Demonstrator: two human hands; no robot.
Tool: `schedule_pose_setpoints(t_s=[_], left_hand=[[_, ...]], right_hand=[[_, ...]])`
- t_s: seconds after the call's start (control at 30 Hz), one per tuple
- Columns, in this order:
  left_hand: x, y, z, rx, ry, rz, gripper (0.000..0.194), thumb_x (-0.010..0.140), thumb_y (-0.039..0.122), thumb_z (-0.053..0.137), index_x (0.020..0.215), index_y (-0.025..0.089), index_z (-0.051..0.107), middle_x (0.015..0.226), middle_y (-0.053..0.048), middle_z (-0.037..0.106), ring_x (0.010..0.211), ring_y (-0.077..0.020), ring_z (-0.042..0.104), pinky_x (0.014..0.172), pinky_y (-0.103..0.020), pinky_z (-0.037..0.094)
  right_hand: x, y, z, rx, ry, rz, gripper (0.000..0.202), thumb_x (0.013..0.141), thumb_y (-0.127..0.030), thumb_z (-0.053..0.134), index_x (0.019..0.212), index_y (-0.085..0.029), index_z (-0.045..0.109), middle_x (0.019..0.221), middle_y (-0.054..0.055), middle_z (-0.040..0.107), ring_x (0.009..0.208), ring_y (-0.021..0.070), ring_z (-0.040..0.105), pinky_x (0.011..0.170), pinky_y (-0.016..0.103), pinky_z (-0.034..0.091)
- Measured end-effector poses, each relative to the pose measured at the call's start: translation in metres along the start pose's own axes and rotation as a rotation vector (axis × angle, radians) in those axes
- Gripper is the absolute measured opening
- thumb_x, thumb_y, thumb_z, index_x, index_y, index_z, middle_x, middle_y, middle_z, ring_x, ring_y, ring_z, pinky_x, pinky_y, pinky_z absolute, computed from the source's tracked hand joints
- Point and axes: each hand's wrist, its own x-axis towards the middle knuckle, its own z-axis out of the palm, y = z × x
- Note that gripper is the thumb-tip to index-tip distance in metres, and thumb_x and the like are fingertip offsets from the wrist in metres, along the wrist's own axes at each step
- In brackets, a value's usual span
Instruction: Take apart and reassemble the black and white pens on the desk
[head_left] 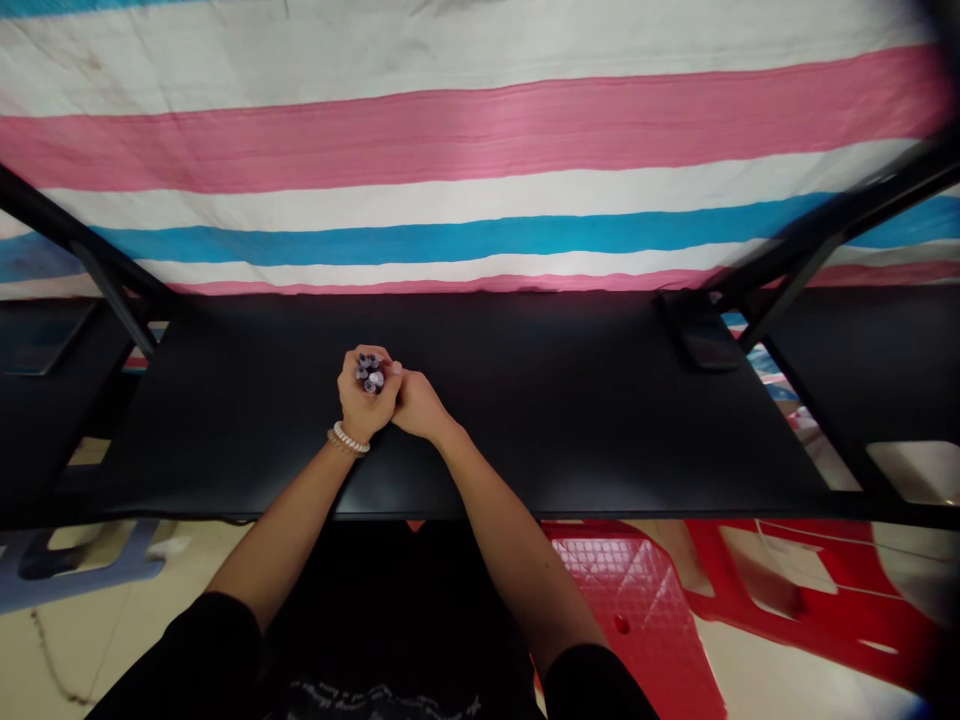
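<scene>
A bundle of pens (pixel 370 373) shows as a cluster of dark, grey and clear round ends facing up; the rest of their length is hidden. My left hand (pixel 364 400), with a pale coiled band and a beaded bracelet at the wrist, is closed around the bundle. Pressed against its right side is my right hand (pixel 420 404), curled in at the lower part of the bundle, its fingers mostly hidden. Both hands are over the left-centre part of the black table (pixel 570 420).
A dark phone-like object (pixel 703 335) lies at the table's back right. Black frame bars rise at both sides, before a striped sheet (pixel 480 140). A red stool (pixel 630 610) stands below on the right, a blue-grey one (pixel 90 570) at lower left.
</scene>
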Motion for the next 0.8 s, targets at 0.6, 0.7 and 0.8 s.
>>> schedule_pose_setpoints(t_s=[0.6,0.7,0.8], left_hand=[[0.0039,0.0040,-0.0083,-0.202,-0.076,0.041,0.015,0.089,0.033,0.070,0.086,0.020,0.065,0.080,-0.002,0.067,0.072,-0.0143,0.063,0.070,-0.030,0.052],[0.0047,0.0049,-0.0082,-0.213,-0.093,-0.011,0.022,0.090,0.035,0.069,0.076,0.019,0.064,0.073,-0.002,0.067,0.067,-0.0136,0.061,0.066,-0.029,0.050],[0.0059,0.0063,-0.0075,-0.259,-0.087,-0.106,0.029,0.089,0.037,0.070,0.068,0.019,0.062,0.068,-0.002,0.064,0.062,-0.0124,0.058,0.062,-0.028,0.048]], right_hand=[[-0.0011,0.0047,0.0033,0.025,0.016,-0.049,0.026,0.073,-0.014,0.067,0.100,-0.017,0.069,0.097,0.007,0.077,0.087,0.0231,0.072,0.076,0.030,0.053],[-0.0019,0.0025,0.0021,0.019,0.018,-0.044,0.029,0.073,-0.014,0.066,0.102,-0.017,0.070,0.102,0.008,0.077,0.092,0.0252,0.073,0.079,0.032,0.054],[-0.0019,-0.0010,0.0004,0.038,0.011,-0.068,0.039,0.073,-0.012,0.065,0.112,-0.017,0.068,0.112,0.009,0.076,0.100,0.0258,0.073,0.085,0.033,0.054]])
